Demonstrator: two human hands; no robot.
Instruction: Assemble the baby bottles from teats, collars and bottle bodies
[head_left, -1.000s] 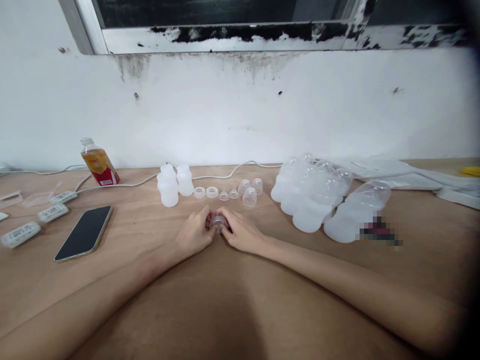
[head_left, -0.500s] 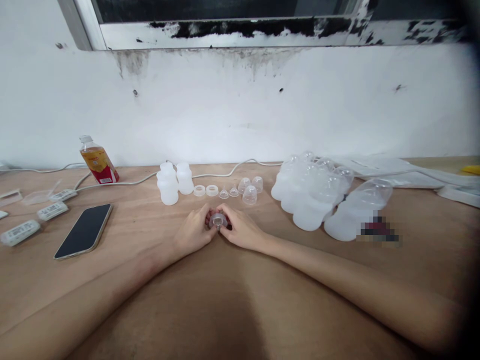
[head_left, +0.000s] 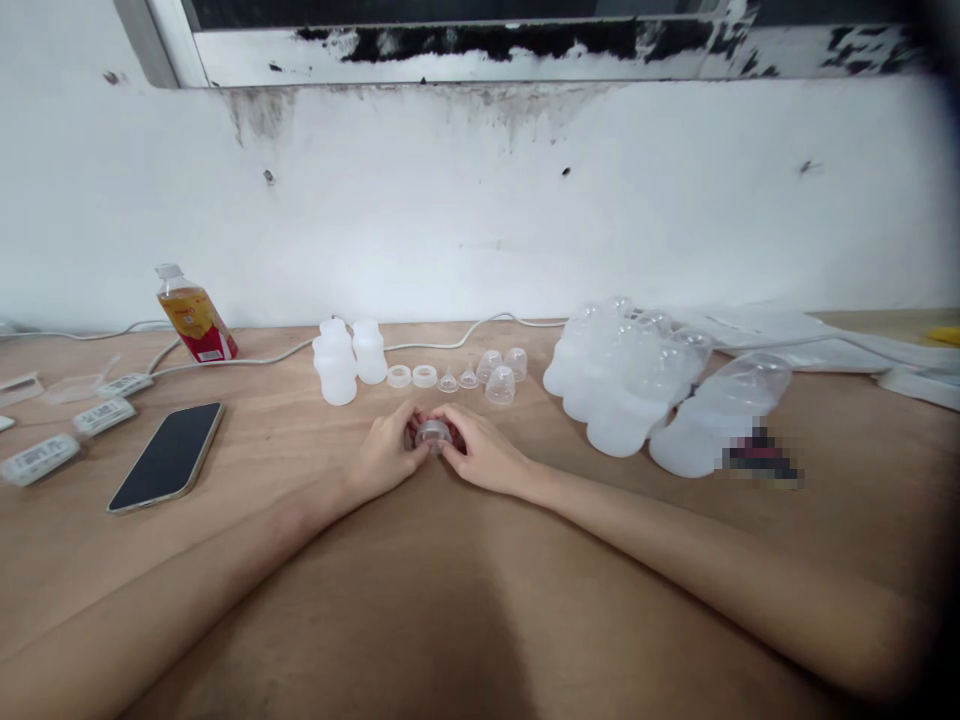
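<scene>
My left hand [head_left: 391,446] and my right hand [head_left: 478,447] meet in front of me, fingers closed around a translucent baby bottle collar ring [head_left: 433,430]. A clear nipple seems to sit in the ring with its tip toward me, partly hidden by my thumbs. Just beyond my hands lie two white collar rings [head_left: 424,376] and two clear nipples [head_left: 469,378]. Three clear dome caps [head_left: 500,385] stand to their right. White bottle bodies [head_left: 338,377] stand upright behind my left hand.
Several capped baby bottles [head_left: 619,425] crowd together on the right, near plastic bags [head_left: 787,335]. At left are a phone [head_left: 166,457], a drink bottle [head_left: 196,318] and small labelled white packs [head_left: 41,460]. A white cable [head_left: 480,325] runs along the wall.
The ring in my fingers has tilted slightly and sits a touch higher and further left. Both hands keep their grip. The whole view has shifted slightly upward.
</scene>
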